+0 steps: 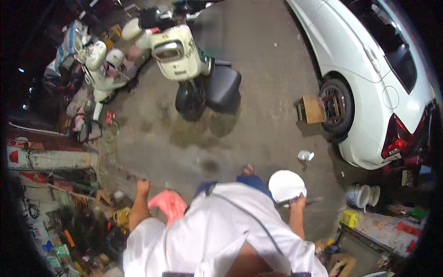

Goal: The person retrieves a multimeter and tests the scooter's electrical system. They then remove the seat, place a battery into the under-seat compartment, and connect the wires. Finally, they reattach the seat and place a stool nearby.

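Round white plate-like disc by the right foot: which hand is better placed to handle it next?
Right, probably. The right hand is at the round white disc's near edge, apparently gripping a dark tool. The left hand hangs far across the body, seemingly empty.
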The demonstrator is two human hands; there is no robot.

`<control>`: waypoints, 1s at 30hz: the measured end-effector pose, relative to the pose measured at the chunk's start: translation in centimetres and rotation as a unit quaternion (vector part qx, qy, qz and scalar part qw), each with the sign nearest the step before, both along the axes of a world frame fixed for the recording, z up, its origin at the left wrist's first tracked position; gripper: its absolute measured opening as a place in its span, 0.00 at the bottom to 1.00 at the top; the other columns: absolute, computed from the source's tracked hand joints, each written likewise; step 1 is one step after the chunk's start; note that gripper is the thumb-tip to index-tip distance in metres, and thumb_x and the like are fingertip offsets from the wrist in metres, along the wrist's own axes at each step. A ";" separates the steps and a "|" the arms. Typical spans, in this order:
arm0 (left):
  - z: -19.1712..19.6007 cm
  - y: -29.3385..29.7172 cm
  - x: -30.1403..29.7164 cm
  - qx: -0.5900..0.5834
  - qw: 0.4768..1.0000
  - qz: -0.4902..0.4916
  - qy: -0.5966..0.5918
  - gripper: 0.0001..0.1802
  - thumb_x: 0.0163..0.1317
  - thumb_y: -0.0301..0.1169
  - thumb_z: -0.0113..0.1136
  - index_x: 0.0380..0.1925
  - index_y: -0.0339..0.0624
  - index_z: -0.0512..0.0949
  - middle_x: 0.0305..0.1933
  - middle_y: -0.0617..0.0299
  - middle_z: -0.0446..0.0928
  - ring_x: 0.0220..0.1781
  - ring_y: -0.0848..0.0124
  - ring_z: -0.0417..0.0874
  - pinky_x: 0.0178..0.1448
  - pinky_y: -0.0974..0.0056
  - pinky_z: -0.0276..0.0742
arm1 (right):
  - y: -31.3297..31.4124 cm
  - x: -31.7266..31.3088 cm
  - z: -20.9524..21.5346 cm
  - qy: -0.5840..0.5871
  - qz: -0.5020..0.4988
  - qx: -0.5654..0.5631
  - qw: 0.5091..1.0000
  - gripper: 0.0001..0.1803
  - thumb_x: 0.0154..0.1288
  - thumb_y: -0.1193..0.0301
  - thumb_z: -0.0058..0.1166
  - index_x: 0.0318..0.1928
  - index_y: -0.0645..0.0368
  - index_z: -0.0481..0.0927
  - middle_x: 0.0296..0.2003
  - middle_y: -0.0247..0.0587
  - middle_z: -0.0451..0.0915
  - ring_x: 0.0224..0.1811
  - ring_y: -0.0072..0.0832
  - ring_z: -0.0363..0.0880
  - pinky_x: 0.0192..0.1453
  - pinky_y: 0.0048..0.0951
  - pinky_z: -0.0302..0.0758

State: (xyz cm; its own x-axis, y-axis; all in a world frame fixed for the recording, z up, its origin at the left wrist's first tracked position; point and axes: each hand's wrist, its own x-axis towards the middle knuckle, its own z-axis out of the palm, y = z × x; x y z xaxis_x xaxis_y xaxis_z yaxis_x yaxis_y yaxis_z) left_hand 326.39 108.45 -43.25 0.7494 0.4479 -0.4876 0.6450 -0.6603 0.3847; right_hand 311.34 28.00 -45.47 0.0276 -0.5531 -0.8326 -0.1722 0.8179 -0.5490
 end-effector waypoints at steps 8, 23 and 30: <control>2.2 -21.2 9.5 -0.094 0.970 -0.099 0.204 0.22 0.52 0.35 0.63 0.46 0.34 0.77 0.42 0.49 0.80 0.37 0.64 0.81 0.40 0.62 0.77 | -5.4 14.8 -1.1 0.063 0.002 0.022 0.998 0.07 0.62 0.68 0.54 0.28 0.52 0.72 0.14 0.28 0.63 0.14 0.19 0.61 0.16 0.20 0.61; -2.3 -32.6 51.1 -0.361 0.916 0.030 0.174 0.28 0.58 0.42 0.60 0.55 0.35 0.71 0.46 0.55 0.78 0.44 0.63 0.78 0.46 0.58 0.74 | -13.6 62.7 -0.1 -0.051 0.168 -0.049 0.983 0.08 0.62 0.67 0.54 0.29 0.53 0.71 0.17 0.27 0.64 0.18 0.21 0.63 0.19 0.26 0.60; -7.0 -38.2 53.1 -0.332 0.896 0.198 0.219 0.16 0.61 0.43 0.54 0.38 0.41 0.75 0.27 0.63 0.73 0.23 0.71 0.71 0.25 0.65 0.65 | -15.2 92.6 1.2 -0.060 0.353 0.010 0.934 0.09 0.61 0.70 0.56 0.26 0.55 0.71 0.17 0.31 0.68 0.17 0.24 0.64 0.21 0.26 0.63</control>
State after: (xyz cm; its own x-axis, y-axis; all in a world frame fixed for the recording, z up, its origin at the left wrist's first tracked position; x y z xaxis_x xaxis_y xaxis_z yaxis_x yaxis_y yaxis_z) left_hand 379.48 70.30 -50.22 0.2665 0.1381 -0.9539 0.9635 -0.0655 0.2597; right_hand 403.97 12.78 -44.23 0.4735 -0.3467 -0.8097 -0.6097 0.5344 -0.5854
